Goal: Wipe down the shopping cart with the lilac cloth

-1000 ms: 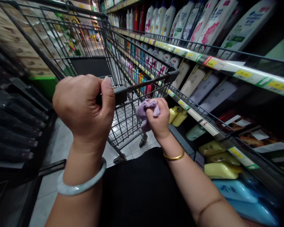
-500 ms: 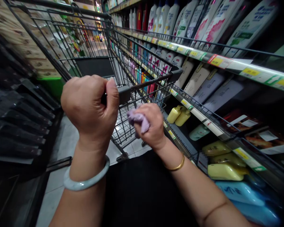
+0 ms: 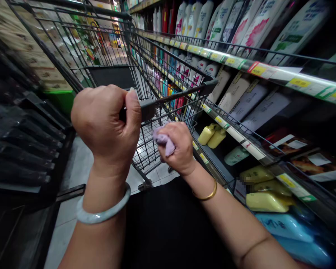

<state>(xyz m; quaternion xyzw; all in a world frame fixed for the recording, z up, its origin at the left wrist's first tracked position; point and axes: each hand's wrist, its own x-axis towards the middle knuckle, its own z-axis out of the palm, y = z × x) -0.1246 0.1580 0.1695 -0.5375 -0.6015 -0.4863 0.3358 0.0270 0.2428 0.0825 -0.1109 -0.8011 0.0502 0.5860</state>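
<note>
My left hand (image 3: 105, 119), with a pale bangle (image 3: 103, 213) at the wrist, is wrapped in a fist around the dark handle (image 3: 147, 110) of a shopping cart (image 3: 168, 98). Most of the handle is hidden behind that fist. To its right and lower, my right hand (image 3: 179, 145) is closed on a crumpled light purple cloth (image 3: 165, 142), held just in front of the cart's wire basket. Part of the cloth is covered by my fingers. A gold bangle (image 3: 208, 193) circles my right wrist.
Along the right runs a shelf (image 3: 243, 66) of shampoo bottles (image 3: 259, 28), boxes and price labels. Yellow bottles (image 3: 268, 201) and blue bottles (image 3: 291, 231) lie low beside my right forearm. Dark packages (image 3: 25, 145) line the left; a tiled floor (image 3: 80, 164) shows between.
My right hand and the cloth have shifted very slightly, and the cloth's folds look a little different. My left hand stays closed on the cart handle.
</note>
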